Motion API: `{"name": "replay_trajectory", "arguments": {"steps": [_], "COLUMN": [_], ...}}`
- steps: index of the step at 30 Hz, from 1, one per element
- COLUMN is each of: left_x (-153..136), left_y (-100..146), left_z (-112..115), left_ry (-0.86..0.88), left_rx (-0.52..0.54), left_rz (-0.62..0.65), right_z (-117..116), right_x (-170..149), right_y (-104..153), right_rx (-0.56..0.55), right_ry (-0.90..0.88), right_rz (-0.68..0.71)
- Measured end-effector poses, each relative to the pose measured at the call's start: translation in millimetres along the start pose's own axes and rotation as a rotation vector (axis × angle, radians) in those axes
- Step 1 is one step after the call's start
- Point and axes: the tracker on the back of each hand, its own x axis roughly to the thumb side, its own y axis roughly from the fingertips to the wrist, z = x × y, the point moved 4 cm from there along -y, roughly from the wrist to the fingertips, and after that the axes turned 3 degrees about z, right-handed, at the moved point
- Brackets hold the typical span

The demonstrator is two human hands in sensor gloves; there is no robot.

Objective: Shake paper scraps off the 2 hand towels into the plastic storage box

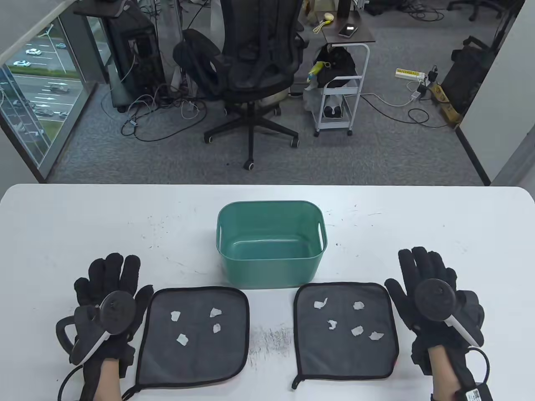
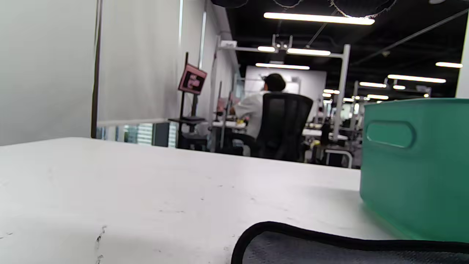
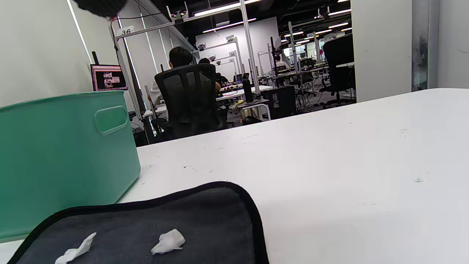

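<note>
Green box (image 1: 271, 246) sits mid-bench (image 1: 83, 225), two grey towels (image 1: 194, 334) (image 1: 345, 330) with paper scraps (image 1: 174, 315) along the near edge. Left hand (image 1: 106, 309) and right hand (image 1: 436, 298) lie flat beside them, fingers straight, gripping nothing.

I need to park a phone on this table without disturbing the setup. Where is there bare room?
Free: the table on either side of the green box and behind it. Crowded: the near edge, where the left hand, left towel, right towel and right hand lie side by side.
</note>
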Motion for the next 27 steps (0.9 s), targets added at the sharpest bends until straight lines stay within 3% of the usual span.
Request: {"name": "replay_trajectory", "arguments": {"steps": [11, 17, 22, 27], "left_x": [-2.8, -4.9, -12.6, -17.7], "left_y": [0.1, 0.5, -2.1, -9.3], "left_z": [-0.8, -1.2, 8.0, 32.8], "left_ry": [0.004, 0.017, 0.013, 0.016], "left_rx": [-0.001, 0.0, -0.042, -0.144], "left_rz": [-0.011, -0.016, -0.049, -0.078], "right_z": [2.0, -4.7, -21.0, -65.3], "right_x": [0.0, 18.7, 54.5, 126.6], "right_y": [1.6, 2.3, 7.3, 11.3], "right_rx": [-0.015, 0.035, 0.095, 0.277], "right_ry": [-0.025, -0.066, -0.05, -0.037], "right_rz": [-0.003, 0.033, 0.095, 0.211]}}
